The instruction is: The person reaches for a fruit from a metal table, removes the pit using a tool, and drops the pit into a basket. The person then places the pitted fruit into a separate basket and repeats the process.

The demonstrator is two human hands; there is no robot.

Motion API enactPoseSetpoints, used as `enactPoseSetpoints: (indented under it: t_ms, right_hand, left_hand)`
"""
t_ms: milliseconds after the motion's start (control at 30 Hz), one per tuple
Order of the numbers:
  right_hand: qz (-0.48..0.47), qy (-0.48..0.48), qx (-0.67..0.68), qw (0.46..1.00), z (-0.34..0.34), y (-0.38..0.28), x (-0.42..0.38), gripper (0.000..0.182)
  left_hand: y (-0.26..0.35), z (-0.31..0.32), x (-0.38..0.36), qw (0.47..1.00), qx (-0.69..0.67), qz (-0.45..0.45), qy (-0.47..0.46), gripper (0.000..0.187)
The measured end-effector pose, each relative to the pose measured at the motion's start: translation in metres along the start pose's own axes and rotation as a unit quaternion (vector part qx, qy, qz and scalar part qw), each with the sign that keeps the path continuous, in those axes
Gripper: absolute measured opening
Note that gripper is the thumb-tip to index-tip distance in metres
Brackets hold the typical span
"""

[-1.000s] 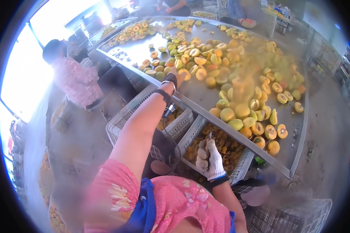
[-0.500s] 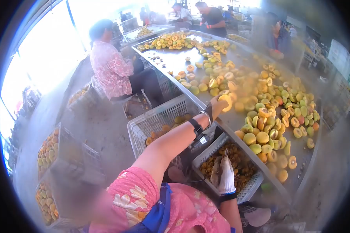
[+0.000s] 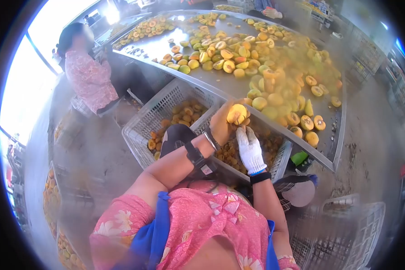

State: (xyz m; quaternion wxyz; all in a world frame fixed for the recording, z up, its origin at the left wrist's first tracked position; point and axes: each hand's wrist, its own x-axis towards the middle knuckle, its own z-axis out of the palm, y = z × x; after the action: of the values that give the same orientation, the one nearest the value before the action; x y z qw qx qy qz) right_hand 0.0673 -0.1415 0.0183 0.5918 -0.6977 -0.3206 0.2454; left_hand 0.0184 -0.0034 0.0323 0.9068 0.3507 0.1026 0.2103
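My left hand (image 3: pixel 224 120), bare, with a watch on the wrist, holds a yellow halved fruit (image 3: pixel 236 114) above the crate at the table's near edge. Just to the right and below, my right hand (image 3: pixel 249 150), in a white glove, has its fingers together and pointed up at the fruit. Whatever the gloved fingers grip is too small to make out. Beneath both hands, small brown pieces (image 3: pixel 229 155) lie in a light crate (image 3: pixel 281 161). Beyond them, a metal table (image 3: pixel 202 80) bears many halved and whole fruits (image 3: pixel 258 103).
A larger crate (image 3: pixel 132 135) with orange fruit halves stands left of my knees. A person in a pink patterned top (image 3: pixel 87 81) sits at the far left. Fruit crates line the lower left. Stacked crates (image 3: pixel 373 225) are at the lower right. Another person's hand (image 3: pixel 272 12) is across the table.
My left hand has drawn back from the table with a fruit half. My right hand has risen from the lower crate to meet it. The view has shifted downward and to the right.
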Motion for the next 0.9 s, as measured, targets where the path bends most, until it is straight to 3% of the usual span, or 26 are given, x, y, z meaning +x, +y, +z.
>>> enactPoseSetpoints:
  t_ms: [267,333,467,567,667,700,800,900]
  right_hand:
    - [-0.017,0.009,-0.017,1.0,0.003,0.008,0.001,0.041]
    - [0.004,-0.003,-0.04,0.999,0.001,0.002,-0.001,0.042]
    - [-0.023,-0.028,0.035,0.999,0.004,0.018,0.001,0.043]
    - [-0.03,-0.049,0.033,0.998,0.005,0.025,0.003,0.042]
    - [-0.022,-0.051,0.025,0.998,0.006,0.018,-0.001,0.041]
    - [-0.008,-0.06,0.031,0.998,0.007,0.022,0.0,0.041]
    - [-0.007,-0.072,0.165,0.984,0.011,0.026,0.0,0.042]
    - [0.075,-0.119,0.202,0.969,0.007,0.026,-0.001,0.044]
  left_hand:
    - [-0.021,0.01,-0.005,0.996,0.045,0.033,0.064,0.048]
    - [-0.029,0.008,-0.002,0.987,0.116,0.078,0.083,0.049]
    - [-0.042,0.008,0.006,0.95,0.2,0.217,0.101,0.053]
    - [-0.026,0.008,0.005,0.983,0.133,0.082,0.099,0.056]
    - [-0.006,0.005,0.002,0.989,0.142,-0.008,0.035,0.057]
    - [-0.006,0.003,0.004,0.987,0.153,-0.009,0.041,0.057]
    - [-0.019,-0.003,0.011,0.944,0.291,0.143,0.067,0.057]
    - [0.002,0.009,0.002,0.96,0.266,0.036,0.075,0.058]
